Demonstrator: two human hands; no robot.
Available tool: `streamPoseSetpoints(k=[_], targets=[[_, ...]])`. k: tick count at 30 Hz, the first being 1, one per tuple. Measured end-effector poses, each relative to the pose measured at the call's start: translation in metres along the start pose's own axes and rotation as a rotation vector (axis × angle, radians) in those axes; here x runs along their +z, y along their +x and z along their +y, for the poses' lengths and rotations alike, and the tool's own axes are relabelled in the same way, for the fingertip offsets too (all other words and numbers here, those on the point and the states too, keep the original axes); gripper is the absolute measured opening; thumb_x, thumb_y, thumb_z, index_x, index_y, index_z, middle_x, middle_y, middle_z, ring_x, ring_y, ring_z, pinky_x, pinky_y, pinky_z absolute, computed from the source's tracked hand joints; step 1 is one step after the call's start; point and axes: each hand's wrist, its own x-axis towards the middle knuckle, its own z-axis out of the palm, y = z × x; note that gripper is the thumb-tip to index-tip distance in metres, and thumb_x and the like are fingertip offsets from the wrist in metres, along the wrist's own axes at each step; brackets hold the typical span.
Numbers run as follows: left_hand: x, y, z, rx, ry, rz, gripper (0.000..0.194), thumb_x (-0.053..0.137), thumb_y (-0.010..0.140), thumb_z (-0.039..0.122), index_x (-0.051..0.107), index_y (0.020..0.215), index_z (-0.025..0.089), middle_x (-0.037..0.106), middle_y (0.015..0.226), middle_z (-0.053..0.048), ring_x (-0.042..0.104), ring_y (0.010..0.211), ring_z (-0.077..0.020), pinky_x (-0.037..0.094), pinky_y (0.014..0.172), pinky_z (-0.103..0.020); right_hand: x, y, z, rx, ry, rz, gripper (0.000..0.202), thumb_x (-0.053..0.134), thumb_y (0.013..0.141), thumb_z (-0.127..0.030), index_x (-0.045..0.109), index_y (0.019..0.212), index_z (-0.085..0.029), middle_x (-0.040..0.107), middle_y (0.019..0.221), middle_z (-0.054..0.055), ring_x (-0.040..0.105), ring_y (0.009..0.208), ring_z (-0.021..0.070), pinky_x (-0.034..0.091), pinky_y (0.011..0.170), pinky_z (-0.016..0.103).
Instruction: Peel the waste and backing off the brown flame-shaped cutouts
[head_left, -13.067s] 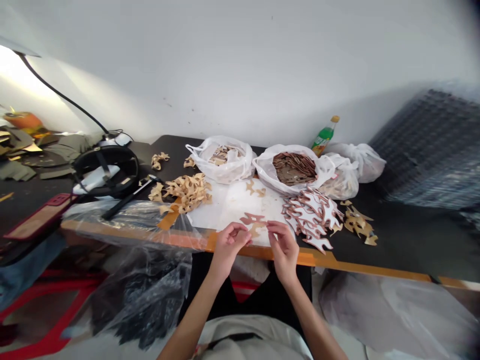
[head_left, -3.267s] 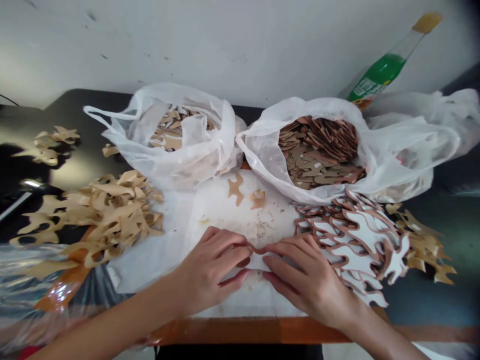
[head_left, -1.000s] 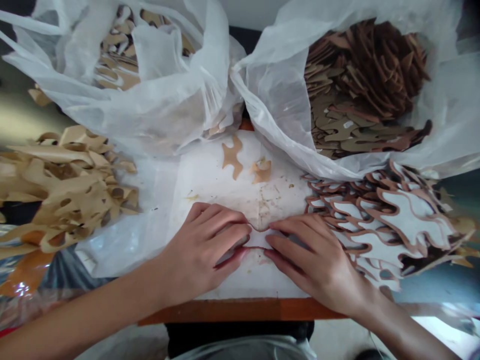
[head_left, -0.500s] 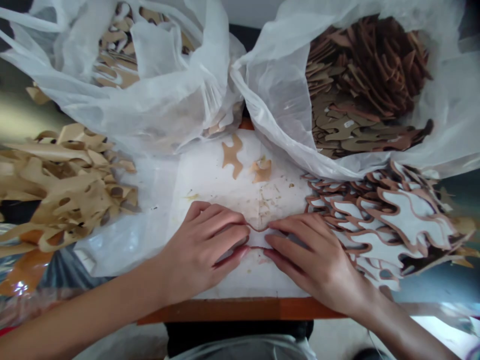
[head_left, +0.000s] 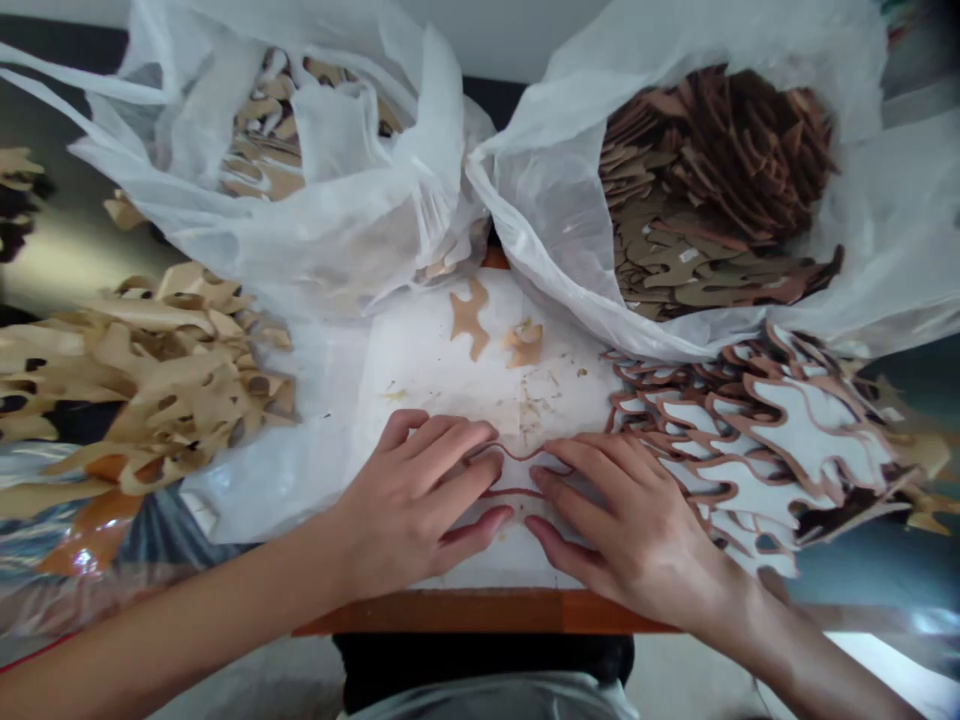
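A white piece with a brown edge (head_left: pixel 517 474) lies on the pale work sheet (head_left: pixel 420 340), partly hidden under my fingers. My left hand (head_left: pixel 431 495) rests on its left end, fingertips pressing the top and thumb apart below its lower edge. On the right end, my right hand (head_left: pixel 626 510) touches it the same way, its thumb also off the near edge. The fingers of both hands are spread, not wrapped round the piece. Beyond the hands lie a tan cut-out (head_left: pixel 469 318) and a smaller tan scrap (head_left: pixel 523 343).
Tan paper offcuts (head_left: pixel 165 360) are heaped at the left. Two plastic bags, one with tan pieces (head_left: pixel 262 165) and one with brown pieces (head_left: pixel 735 150), stand at the back. White pieces with brown edges (head_left: pixel 757 440) are piled at the right.
Both thumbs have come away from the piece's near edge, and more of the piece shows between my hands. The view has shifted slightly.
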Motion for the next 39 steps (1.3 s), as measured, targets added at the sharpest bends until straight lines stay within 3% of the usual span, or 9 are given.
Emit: streamPoseSetpoints(k=[9, 14, 18, 23, 26, 29, 33, 36, 39], targets=[[-0.002, -0.002, 0.006, 0.245, 0.144, 0.006, 0.029, 0.065, 0.101, 0.035, 0.071, 0.116, 0.012, 0.076, 0.119, -0.016, 0.069, 0.112, -0.0287, 0.050, 0.097, -0.042, 0.001, -0.014, -0.016, 0.013, -0.140, -0.007, 0.030, 0.067, 0.100, -0.028, 0.070, 0.128, -0.015, 0.074, 0.131, 0.013, 0.067, 0.120, 0.0342, 0.052, 0.101, 0.052], [-0.010, 0.001, -0.003, 0.134, -0.040, 0.039, 0.021, 0.066, 0.100, 0.028, 0.069, 0.118, 0.018, 0.073, 0.116, -0.010, 0.069, 0.103, -0.0226, 0.053, 0.094, -0.038, 0.008, -0.033, -0.015, 0.150, 0.053, 0.122, 0.051, 0.063, 0.102, -0.022, 0.051, 0.151, -0.017, 0.063, 0.147, 0.016, 0.059, 0.136, 0.0303, 0.053, 0.109, 0.050], [-0.014, 0.004, -0.011, -0.011, -0.082, 0.086, 0.033, 0.070, 0.098, 0.036, 0.067, 0.123, 0.016, 0.071, 0.118, -0.011, 0.068, 0.108, -0.0241, 0.051, 0.095, -0.039, 0.014, -0.031, -0.014, 0.215, 0.118, 0.266, 0.044, 0.062, 0.103, -0.024, 0.054, 0.146, -0.018, 0.066, 0.140, 0.016, 0.063, 0.129, 0.0282, 0.055, 0.108, 0.047], [-0.002, 0.007, -0.014, -0.046, -0.031, -0.017, 0.033, 0.076, 0.092, 0.044, 0.070, 0.115, 0.019, 0.068, 0.121, -0.010, 0.065, 0.113, -0.0276, 0.045, 0.098, -0.042, 0.022, -0.009, -0.007, 0.158, -0.054, 0.161, 0.034, 0.068, 0.101, -0.030, 0.065, 0.132, -0.017, 0.067, 0.135, 0.018, 0.061, 0.123, 0.0347, 0.050, 0.108, 0.056], [0.004, 0.009, -0.012, -0.073, -0.084, -0.012, 0.028, 0.077, 0.091, 0.041, 0.068, 0.108, 0.020, 0.068, 0.120, -0.009, 0.063, 0.114, -0.0272, 0.043, 0.099, -0.042, 0.024, 0.002, 0.000, 0.153, -0.052, 0.123, 0.024, 0.072, 0.097, -0.028, 0.068, 0.120, -0.019, 0.068, 0.130, 0.016, 0.062, 0.119, 0.0338, 0.051, 0.103, 0.051], [0.003, 0.010, -0.010, -0.116, -0.180, -0.013, 0.030, 0.079, 0.088, 0.040, 0.064, 0.106, 0.021, 0.070, 0.111, -0.006, 0.064, 0.106, -0.0253, 0.043, 0.099, -0.041, 0.026, 0.007, 0.003, 0.186, 0.012, 0.120, 0.024, 0.078, 0.091, -0.026, 0.066, 0.112, -0.020, 0.070, 0.116, 0.012, 0.063, 0.108, 0.0312, 0.052, 0.093, 0.045], [0.000, 0.011, -0.012, -0.224, -0.465, -0.036, 0.029, 0.077, 0.088, 0.035, 0.064, 0.111, 0.022, 0.071, 0.100, -0.002, 0.066, 0.089, -0.0194, 0.050, 0.086, -0.034, 0.029, 0.009, 0.001, 0.205, 0.139, 0.179, 0.034, 0.075, 0.091, -0.023, 0.063, 0.123, -0.020, 0.072, 0.111, 0.009, 0.065, 0.103, 0.0287, 0.050, 0.091, 0.042], [-0.002, 0.012, -0.017, -0.306, -0.731, -0.042, 0.048, 0.079, 0.086, 0.032, 0.061, 0.130, 0.022, 0.071, 0.097, -0.002, 0.068, 0.089, -0.0191, 0.052, 0.081, -0.031, 0.027, 0.010, 0.001, 0.232, 0.342, 0.204, 0.026, 0.065, 0.097, -0.024, 0.067, 0.123, -0.023, 0.074, 0.107, 0.006, 0.068, 0.094, 0.0227, 0.051, 0.085, 0.034], [-0.003, 0.013, -0.022, -0.354, -0.960, -0.032, 0.065, 0.082, 0.085, 0.031, 0.053, 0.143, 0.023, 0.069, 0.096, -0.002, 0.072, 0.099, -0.0212, 0.053, 0.089, -0.034, 0.023, 0.012, 0.003, 0.331, 0.507, 0.225, 0.022, 0.064, 0.099, -0.033, 0.072, 0.117, -0.023, 0.070, 0.082, 0.000, 0.062, 0.071, 0.0175, 0.046, 0.067, 0.028]])
